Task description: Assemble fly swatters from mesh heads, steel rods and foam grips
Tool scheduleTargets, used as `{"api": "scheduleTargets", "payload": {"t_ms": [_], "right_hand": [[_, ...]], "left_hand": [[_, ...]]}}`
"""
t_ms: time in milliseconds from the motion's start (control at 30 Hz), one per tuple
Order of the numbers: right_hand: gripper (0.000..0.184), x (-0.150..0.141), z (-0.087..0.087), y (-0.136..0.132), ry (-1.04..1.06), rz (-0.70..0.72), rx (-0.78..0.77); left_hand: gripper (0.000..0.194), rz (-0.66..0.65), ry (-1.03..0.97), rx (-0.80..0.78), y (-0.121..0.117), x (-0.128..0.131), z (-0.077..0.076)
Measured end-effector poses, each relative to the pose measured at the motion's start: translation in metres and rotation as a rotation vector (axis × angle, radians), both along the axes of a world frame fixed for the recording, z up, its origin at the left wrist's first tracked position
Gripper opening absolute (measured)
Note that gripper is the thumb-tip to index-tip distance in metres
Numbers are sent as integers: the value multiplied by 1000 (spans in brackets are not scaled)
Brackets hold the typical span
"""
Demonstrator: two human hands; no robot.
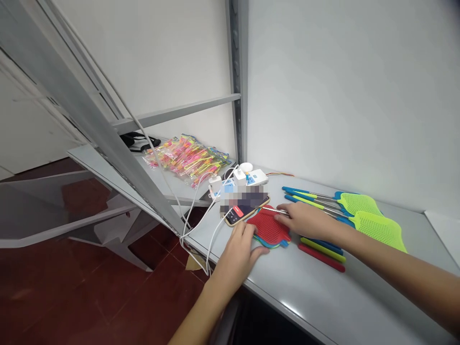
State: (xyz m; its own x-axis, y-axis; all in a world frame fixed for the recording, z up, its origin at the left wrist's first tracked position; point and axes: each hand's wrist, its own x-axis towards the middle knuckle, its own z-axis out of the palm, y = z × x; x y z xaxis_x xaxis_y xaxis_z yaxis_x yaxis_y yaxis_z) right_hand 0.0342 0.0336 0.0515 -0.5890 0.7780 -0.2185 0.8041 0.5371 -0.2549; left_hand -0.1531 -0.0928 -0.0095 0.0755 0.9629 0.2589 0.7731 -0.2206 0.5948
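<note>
Pinching thin silver rod [275, 210] in right hand [305, 219], touching red perforated plastic paddle [271, 227] with loosely open left hand [239, 249]. Crowding against gold-rimmed phone [240, 213].

On the worktop [312, 297], the power strip [260, 177] lies behind the phone [237, 213]; fly swatters [379, 231] (handles [299, 190] leftward) lie near the back edge.

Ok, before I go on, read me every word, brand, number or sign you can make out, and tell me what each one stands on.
No text can be read for certain.
Phone: small marks on the screen, too small to read; part is pixelated.
Power strip: blue patches, no legible lettering.
Plastic packets: any print is too small and blurred.
Red mesh head: no lettering visible.
</note>
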Motion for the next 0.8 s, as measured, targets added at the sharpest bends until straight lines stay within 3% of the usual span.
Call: {"api": "scheduleTargets", "payload": {"t_ms": [100,400,600,800], "right_hand": [[49,5,3,-4,-7,1,11],[42,10,10,-24,17,25,24],[44,39,24,-37,15,-56,101],[37,70,38,-75,-53,-31,277]], "left_hand": [[47,-30,-8,17,4,-3,-1],[42,-32,5,6,10,1,1],[43,-49,-16,22,6,-1,13],[22,-167,-183,78,7,46,40]]}}
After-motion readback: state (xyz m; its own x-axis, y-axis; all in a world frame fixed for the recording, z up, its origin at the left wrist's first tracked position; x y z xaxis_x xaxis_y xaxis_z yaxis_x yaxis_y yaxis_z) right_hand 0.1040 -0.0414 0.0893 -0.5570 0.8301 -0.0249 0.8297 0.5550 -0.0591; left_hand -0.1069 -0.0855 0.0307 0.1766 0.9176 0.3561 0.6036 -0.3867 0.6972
